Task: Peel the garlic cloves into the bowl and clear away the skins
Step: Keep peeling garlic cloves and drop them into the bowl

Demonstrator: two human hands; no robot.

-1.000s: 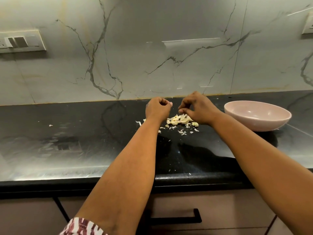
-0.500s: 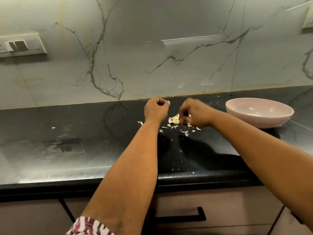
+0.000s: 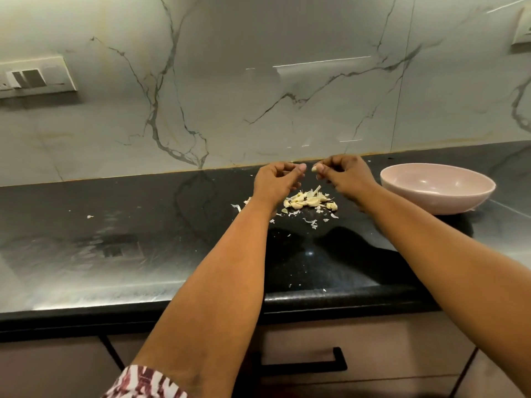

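You are near the start of the job, as far as I can judge. Your right hand (image 3: 343, 173) pinches one garlic clove (image 3: 314, 168) at the tips of its fingers (image 3: 324, 175), so those fingers are clamped on the clove. Your left hand (image 3: 277, 182) is curled just beside it, with its fingers (image 3: 298, 168) bent in toward the thumb. I cannot tell if they hold a bit of skin or nothing at all. The two hands are close but not touching.

Right under your fingers, on the black counter (image 3: 143, 254), lies the pile of garlic cloves (image 3: 309, 201). Many of them look still to be peeled. Little skins (image 3: 311, 222) lie around the pile, on the side nearer to you, and one curl of skin (image 3: 236, 207) lies under your left wrist. A tiny skin flake (image 3: 90, 216) sits far out past your left fingers.

The pink bowl (image 3: 436, 188) stands past your right fingers, near your wrist. I see no cloves in it, though the near wall hides a part of the inside. So the peeling is mostly left, and all the skins are still to be cleared.

Nothing stands between your fingers and the bowl. Behind your fingers is the marble wall (image 3: 258, 96), with a switch plate (image 3: 34, 77) far to the left. Below the counter is a drawer handle (image 3: 304, 363).
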